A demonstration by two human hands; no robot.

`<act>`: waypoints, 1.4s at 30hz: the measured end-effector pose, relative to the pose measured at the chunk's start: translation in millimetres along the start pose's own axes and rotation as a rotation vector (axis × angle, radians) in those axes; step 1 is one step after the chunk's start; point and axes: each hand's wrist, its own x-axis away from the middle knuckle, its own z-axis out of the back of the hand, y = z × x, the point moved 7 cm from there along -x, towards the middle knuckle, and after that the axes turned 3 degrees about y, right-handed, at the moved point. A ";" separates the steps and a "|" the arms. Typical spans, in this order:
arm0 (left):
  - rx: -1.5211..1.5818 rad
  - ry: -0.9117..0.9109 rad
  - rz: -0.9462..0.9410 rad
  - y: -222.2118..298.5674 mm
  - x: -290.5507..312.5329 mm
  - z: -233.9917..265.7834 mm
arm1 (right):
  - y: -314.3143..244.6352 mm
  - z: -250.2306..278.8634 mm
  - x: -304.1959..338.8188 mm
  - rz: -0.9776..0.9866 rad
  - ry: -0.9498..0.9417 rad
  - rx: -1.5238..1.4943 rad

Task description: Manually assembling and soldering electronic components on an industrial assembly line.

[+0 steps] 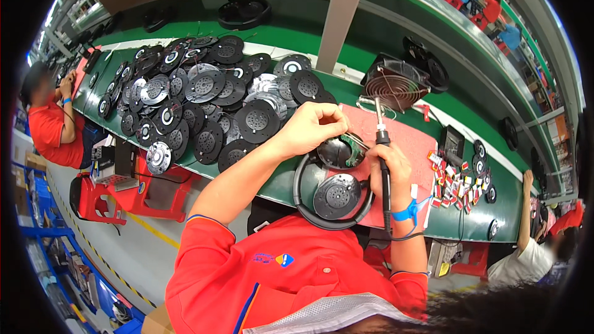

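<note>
My right hand (397,166) grips a soldering iron (382,133) with a dark handle. Its metal end points up and away, and its cable hangs down along my wrist. Beneath my hands lies a pair of black headphones (298,184). One of its ear cups (337,196) shows a perforated round face. The other cup stands open, with a green circuit board (354,150) and thin wires exposed. At that open cup's upper edge, my left hand (317,126) pinches its fingertips together; what lies between them is too small to make out.
A pink mat (416,148) covers the bench under the headphones. Many round black speaker discs (207,83) are heaped to the left. A fan with a copper-coloured guard (396,89) stands beyond my hands. Small red-and-white pieces (455,182) lie right. Co-workers sit at both sides.
</note>
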 end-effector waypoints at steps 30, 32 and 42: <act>-0.933 0.070 -0.383 -7.8 -2.0 -21.0 | -2.3 26.5 18.9 0.008 0.169 -0.090; -0.938 0.072 -0.394 -7.5 -2.2 -21.5 | -2.5 24.0 17.9 0.005 0.140 -0.069; -0.954 0.098 -0.423 -8.1 -0.6 -22.6 | -2.7 20.8 16.2 0.012 0.133 -0.055</act>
